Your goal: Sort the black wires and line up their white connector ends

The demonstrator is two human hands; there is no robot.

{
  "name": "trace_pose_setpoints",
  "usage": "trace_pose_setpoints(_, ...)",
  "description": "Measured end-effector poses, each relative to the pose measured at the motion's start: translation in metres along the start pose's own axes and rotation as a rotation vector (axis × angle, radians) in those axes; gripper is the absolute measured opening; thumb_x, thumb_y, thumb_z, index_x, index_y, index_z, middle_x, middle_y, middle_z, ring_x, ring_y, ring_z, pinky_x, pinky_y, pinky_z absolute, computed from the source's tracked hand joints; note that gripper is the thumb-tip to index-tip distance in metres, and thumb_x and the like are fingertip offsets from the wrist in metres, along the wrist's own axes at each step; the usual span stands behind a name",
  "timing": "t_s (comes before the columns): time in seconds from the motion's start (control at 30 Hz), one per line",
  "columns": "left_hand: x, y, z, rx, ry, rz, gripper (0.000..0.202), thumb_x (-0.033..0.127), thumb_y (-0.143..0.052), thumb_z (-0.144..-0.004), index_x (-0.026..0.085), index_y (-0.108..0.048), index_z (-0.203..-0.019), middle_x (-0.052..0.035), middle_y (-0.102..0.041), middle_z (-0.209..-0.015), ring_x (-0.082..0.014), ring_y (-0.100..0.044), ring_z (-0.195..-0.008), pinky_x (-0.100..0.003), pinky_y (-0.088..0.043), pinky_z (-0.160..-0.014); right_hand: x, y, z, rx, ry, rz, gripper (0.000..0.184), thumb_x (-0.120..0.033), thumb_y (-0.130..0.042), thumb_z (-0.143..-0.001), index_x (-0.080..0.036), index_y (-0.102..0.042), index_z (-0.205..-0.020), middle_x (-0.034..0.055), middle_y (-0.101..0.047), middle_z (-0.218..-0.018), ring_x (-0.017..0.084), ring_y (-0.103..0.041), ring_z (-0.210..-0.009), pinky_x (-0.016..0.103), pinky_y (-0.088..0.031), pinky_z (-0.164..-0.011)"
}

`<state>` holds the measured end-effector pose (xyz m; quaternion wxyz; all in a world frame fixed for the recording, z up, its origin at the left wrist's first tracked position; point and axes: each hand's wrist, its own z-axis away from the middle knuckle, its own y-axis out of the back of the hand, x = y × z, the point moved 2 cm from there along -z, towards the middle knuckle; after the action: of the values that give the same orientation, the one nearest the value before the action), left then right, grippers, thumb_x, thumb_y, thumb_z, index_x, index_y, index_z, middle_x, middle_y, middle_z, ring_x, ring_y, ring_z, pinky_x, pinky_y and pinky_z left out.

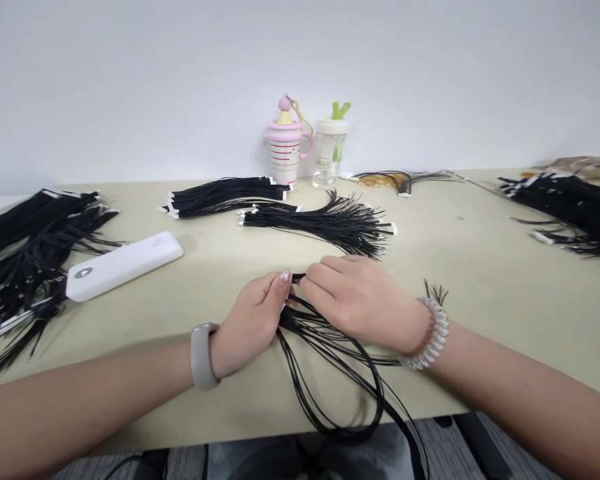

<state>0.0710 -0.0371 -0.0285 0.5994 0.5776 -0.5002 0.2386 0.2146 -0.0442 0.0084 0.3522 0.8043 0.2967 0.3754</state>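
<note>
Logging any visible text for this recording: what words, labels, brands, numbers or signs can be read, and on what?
"HELLO": in green on the clear cup with the white lid, its first letter less distinct.
White rectangular device: a pale mark in the dark oval and faint print near the far end, both too blurred to read.
Cup with the pink lid: small marks beside the red stripes, too small to read.

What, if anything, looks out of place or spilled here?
Nothing looks spilled. Slightly untidy, though: some black wires at the left hand and right hand droop past the front edge of the table, whereas the bundles behind lie on it.
</note>
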Motion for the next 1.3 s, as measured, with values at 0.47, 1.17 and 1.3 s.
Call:
trace_pose_setpoints(0.47,-0.011,0.002,0.001,0.139,0.248,0.248,0.038,0.053,-0.038,-0.083,0.018,-0.050,-0.076,0.0015,-0.049,-0.062,-0.0107,-0.043,-0.048,-0.024,-0.039,-0.043,0.037,0.017,0.010,-0.084,-0.305,-0.075,0.032,-0.046,-0.056,-0.078,-0.015,-0.052,-0.077,0.0050,-0.052,-0.077,0.014,-0.043,-0.069,0.026,-0.031,-0.058)
trace_pose_setpoints(1.17,-0.011,0.000,0.001,0.201,0.293,0.316,0.037,0.053,-0.040,-0.082,0.019,-0.052,-0.078,0.0012,-0.049,-0.061,-0.0104,-0.044,-0.045,-0.023,-0.039,-0.040,0.037,0.015,0.020,-0.682,-0.224,-0.991,0.023,-0.016,-0.040,-0.085,-0.015,-0.047,-0.062,-0.0047,-0.044,-0.057,0.006,-0.036,-0.054,0.018,-0.032,-0.054)
trace_pose_setpoints(1.3,-0.002,0.003,0.005,0.235,0.192,0.134,0.040,0.052,-0.035,-0.084,0.017,-0.054,-0.077,0.0009,-0.050,-0.062,-0.0112,-0.046,-0.050,-0.023,-0.039,-0.045,0.023,0.004,0.012,-0.519,-0.267,-0.928,0.030,-0.030,-0.038,-0.089,-0.014,-0.048,-0.065,-0.0031,-0.046,-0.060,0.006,-0.037,-0.054,0.019,-0.032,-0.053)
